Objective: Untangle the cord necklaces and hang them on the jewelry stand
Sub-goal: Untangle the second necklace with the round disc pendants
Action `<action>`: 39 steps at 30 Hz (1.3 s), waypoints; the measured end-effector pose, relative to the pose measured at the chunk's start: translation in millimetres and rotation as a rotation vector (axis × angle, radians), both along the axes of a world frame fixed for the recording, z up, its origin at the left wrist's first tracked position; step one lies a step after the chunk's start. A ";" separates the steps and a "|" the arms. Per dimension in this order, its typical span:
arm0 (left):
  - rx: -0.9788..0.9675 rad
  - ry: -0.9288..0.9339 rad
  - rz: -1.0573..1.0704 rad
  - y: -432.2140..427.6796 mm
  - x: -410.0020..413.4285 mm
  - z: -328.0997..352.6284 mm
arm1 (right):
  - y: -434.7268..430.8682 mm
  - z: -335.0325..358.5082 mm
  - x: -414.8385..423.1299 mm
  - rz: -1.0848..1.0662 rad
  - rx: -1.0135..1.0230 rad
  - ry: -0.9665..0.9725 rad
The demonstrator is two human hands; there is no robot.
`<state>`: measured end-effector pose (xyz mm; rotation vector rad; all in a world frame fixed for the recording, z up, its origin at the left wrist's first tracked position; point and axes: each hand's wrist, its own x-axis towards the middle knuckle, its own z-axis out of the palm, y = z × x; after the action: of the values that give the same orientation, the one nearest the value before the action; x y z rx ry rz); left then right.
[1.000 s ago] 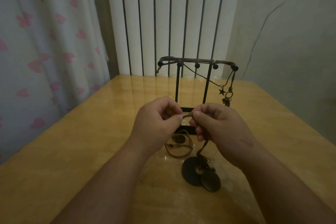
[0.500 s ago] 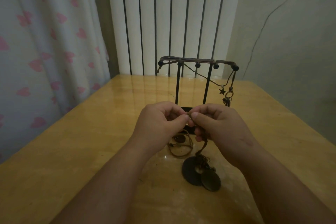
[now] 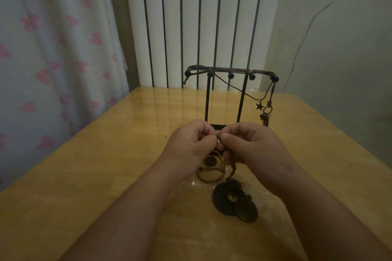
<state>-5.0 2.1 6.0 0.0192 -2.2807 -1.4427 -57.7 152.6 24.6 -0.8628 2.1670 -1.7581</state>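
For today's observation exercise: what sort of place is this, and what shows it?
Probably a room in a home: a curtain printed with pink hearts, what looks like a white radiator, and a glossy wooden table holding a jewelry stand.

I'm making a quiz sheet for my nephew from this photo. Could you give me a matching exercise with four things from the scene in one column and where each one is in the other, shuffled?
Things:
1. star charm
2. disc pendants
3. jewelry stand
4. brown cord

Places:
A. lying on the table, nearest the camera
B. pinched between the left hand and the right hand
C. dangling in the air by the stand's right end
D. standing upright beyond the hands

Pairs: 1-C, 2-A, 3-D, 4-B.
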 end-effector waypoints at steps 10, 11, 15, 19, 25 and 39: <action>-0.136 -0.066 -0.094 -4.5 0.6 -0.4 | 5.3 -1.4 -3.8 -0.052 0.342 0.421; -0.156 -0.081 -0.103 -4.4 0.8 -0.1 | 5.8 -1.3 -3.8 -0.048 0.375 0.444; -0.205 -0.144 -0.148 -5.3 0.9 -1.0 | 7.0 0.0 -2.1 -0.014 0.492 0.512; -0.157 -0.179 -0.180 -6.2 0.4 -4.4 | 5.1 2.1 -1.1 -0.001 0.554 0.581; -0.035 -0.182 -0.195 -5.4 0.5 -2.4 | 2.2 -0.9 -3.9 0.009 0.542 0.561; 0.100 -0.218 -0.268 -7.3 1.9 -0.9 | -4.9 -10.2 0.2 0.001 0.353 0.502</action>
<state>-3.1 -5.2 5.1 -0.1081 -2.4564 -1.7677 -57.5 147.7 14.4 -1.3058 2.6638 -1.1814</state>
